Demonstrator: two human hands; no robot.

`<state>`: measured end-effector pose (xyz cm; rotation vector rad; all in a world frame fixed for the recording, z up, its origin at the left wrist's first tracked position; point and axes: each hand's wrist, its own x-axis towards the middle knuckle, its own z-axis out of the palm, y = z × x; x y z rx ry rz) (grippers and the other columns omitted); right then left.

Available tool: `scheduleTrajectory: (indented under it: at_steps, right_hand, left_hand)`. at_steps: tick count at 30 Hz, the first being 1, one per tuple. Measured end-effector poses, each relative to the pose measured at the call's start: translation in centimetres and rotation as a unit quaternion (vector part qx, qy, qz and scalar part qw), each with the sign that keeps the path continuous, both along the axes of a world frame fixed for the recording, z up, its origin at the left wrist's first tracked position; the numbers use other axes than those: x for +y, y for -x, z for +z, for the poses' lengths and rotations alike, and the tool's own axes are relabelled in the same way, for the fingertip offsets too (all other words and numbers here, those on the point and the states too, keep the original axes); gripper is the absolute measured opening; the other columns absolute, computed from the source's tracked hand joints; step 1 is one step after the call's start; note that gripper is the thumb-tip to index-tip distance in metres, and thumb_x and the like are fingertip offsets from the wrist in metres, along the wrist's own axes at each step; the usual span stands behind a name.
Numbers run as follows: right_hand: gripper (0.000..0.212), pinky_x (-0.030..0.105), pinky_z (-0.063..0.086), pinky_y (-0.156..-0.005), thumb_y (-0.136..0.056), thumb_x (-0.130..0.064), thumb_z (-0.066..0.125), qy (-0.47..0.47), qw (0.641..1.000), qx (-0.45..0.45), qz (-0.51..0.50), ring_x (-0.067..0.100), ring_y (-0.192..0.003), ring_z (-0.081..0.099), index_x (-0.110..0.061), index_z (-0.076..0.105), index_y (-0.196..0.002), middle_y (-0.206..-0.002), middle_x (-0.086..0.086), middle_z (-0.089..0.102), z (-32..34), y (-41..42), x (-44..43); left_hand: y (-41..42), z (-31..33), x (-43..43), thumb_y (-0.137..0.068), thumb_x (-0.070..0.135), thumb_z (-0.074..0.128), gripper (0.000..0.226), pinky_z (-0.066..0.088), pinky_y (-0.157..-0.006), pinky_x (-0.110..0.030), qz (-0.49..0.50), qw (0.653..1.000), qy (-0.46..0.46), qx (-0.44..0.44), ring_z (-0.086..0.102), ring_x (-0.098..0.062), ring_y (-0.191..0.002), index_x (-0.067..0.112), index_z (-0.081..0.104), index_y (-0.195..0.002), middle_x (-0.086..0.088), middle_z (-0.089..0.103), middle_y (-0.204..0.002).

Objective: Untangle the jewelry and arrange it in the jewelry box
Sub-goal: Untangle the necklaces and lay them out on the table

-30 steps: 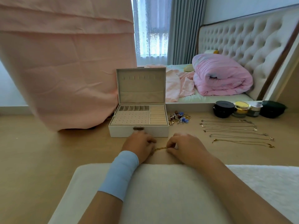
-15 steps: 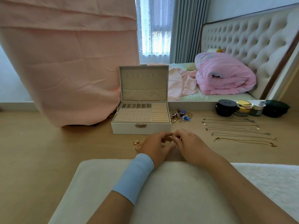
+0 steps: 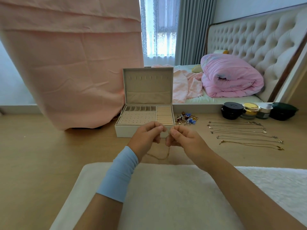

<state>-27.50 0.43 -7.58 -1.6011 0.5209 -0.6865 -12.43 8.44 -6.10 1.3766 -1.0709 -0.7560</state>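
The white jewelry box (image 3: 123, 131) stands open on the wooden floor, its lid upright. Just in front of it, both hands are raised close together. My left hand (image 3: 146, 138) and my right hand (image 3: 184, 138) each pinch a thin gold chain (image 3: 162, 156), which hangs down in a loop to the floor between my wrists. Several untangled necklaces (image 3: 245, 135) lie in straight rows to the right. A small heap of earrings and charms (image 3: 186, 118) sits beside the box's right end.
Several cosmetic jars (image 3: 232, 111) stand at the bed platform's edge, far right. A pink cloth (image 3: 71, 63) hangs behind the box on the left. A white fluffy cushion (image 3: 166, 196) lies under my forearms. Bare wooden floor (image 3: 41, 155) spreads to the left.
Both hands have risen from the floor with the gold chain, which now dangles between them. The small gold pieces seen left of my hand are hidden behind it now.
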Motion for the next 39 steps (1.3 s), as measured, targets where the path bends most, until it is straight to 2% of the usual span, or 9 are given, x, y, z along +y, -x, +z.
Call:
scheduleTrajectory:
  at_steps: [5, 7, 13, 18, 23, 26, 30, 35, 39]
  right_hand:
    - [0.014, 0.023, 0.052, -0.068, -0.097, -0.015, 0.064, 0.041, 0.998, 0.050, 0.010, 0.016, -0.059, 0.055, -0.005, 0.066, -0.107, -0.063, 0.005, 0.058, 0.1, 0.6, -0.1]
    - [0.010, 0.021, 0.049, -0.061, -0.093, -0.010, 0.069, 0.060, 0.996, 0.057, -0.023, 0.014, -0.055, 0.055, -0.010, 0.068, -0.103, -0.064, 0.009, 0.059, 0.0, 0.8, -0.5]
    - [0.010, 0.048, 0.062, -0.072, -0.096, -0.009, 0.064, -0.002, 0.993, -0.016, -0.118, 0.015, -0.047, 0.046, -0.008, 0.071, -0.104, -0.057, 0.001, 0.052, -0.4, 1.0, -1.8]
    - [0.017, 0.045, 0.061, -0.075, -0.099, -0.007, 0.057, -0.073, 0.988, -0.073, -0.112, 0.015, -0.049, 0.039, -0.007, 0.074, -0.096, -0.058, 0.001, 0.046, 0.0, 1.2, -2.1]
    - [0.016, 0.035, 0.055, -0.055, -0.098, -0.005, 0.058, -0.073, 0.990, -0.070, -0.096, 0.015, -0.047, 0.035, -0.004, 0.071, -0.089, -0.059, 0.002, 0.042, 0.4, 1.6, -2.1]
    - [0.015, 0.028, 0.039, -0.045, -0.097, -0.004, 0.059, -0.002, 0.996, -0.033, -0.087, 0.013, -0.046, 0.035, -0.002, 0.070, -0.088, -0.057, 0.001, 0.044, 0.7, 1.8, -1.8]
    - [0.011, 0.024, 0.032, -0.043, -0.096, -0.007, 0.064, 0.052, 0.996, -0.013, -0.070, 0.011, -0.043, 0.036, -0.004, 0.071, -0.087, -0.049, -0.006, 0.047, 1.0, 1.5, -1.1]
    - [0.011, 0.010, 0.038, -0.046, -0.092, 0.000, 0.066, 0.081, 0.989, -0.026, -0.119, 0.000, -0.044, 0.049, -0.003, 0.072, -0.083, -0.052, -0.012, 0.058, 0.8, 1.5, -1.3]
    - [0.008, 0.012, 0.037, -0.047, -0.091, -0.006, 0.070, 0.086, 0.987, -0.013, -0.136, 0.001, -0.046, 0.045, -0.004, 0.074, -0.083, -0.053, -0.009, 0.056, 0.4, 1.8, -2.1]
  left_hand:
    - [-1.7, 2.3, 1.8, -0.099, 0.009, 0.045, 0.023, 0.030, -0.046, -0.021, 0.012, 0.994, 0.049, 0.101, 0.031, -0.011, -0.048, 0.012, 0.060, -0.082, 0.005, 0.035, -0.057]
    - [-2.4, 2.9, 2.6, -0.099, 0.009, 0.045, 0.023, 0.027, -0.042, -0.018, 0.043, 0.996, 0.059, 0.056, 0.029, -0.009, -0.046, 0.013, 0.060, -0.082, 0.007, 0.035, -0.056]
    - [-3.9, 2.1, 3.4, -0.089, 0.019, 0.066, 0.015, 0.038, -0.055, -0.017, 0.097, 0.972, 0.018, -0.214, 0.037, -0.005, -0.052, 0.016, 0.064, -0.074, 0.009, 0.042, -0.055]
    - [-3.2, 0.6, 2.4, -0.095, 0.017, 0.057, 0.014, 0.049, -0.054, -0.030, 0.061, 0.974, -0.047, -0.214, 0.047, -0.011, -0.051, 0.013, 0.058, -0.082, 0.009, 0.049, -0.054]
    - [-1.9, -0.3, 1.2, -0.098, 0.006, 0.047, 0.018, 0.057, -0.080, -0.045, 0.049, 0.997, -0.034, -0.046, 0.061, -0.029, -0.076, 0.010, 0.052, -0.081, -0.011, 0.064, -0.078]
    - [-1.1, -1.4, 0.5, -0.093, 0.010, 0.059, 0.010, 0.054, -0.094, -0.040, 0.055, 0.990, -0.040, -0.120, 0.065, -0.024, -0.099, 0.017, 0.058, -0.099, -0.005, 0.067, -0.103]
    - [1.5, -1.9, -0.1, -0.087, 0.010, 0.068, 0.062, 0.044, -0.102, -0.024, -0.038, 0.987, -0.018, -0.157, 0.054, -0.005, -0.121, 0.024, 0.040, -0.141, 0.007, 0.059, -0.129]
    - [3.3, -1.8, -0.4, -0.091, 0.010, 0.063, 0.026, 0.052, -0.068, -0.023, -0.069, 0.987, -0.033, -0.141, 0.062, -0.004, -0.061, 0.015, 0.061, -0.116, 0.006, 0.066, -0.067]
    - [2.8, -1.0, 0.3, -0.099, 0.010, 0.050, 0.026, 0.043, -0.063, -0.020, -0.129, 0.982, -0.064, -0.120, 0.046, 0.001, -0.056, 0.022, 0.068, -0.087, 0.019, 0.051, -0.056]
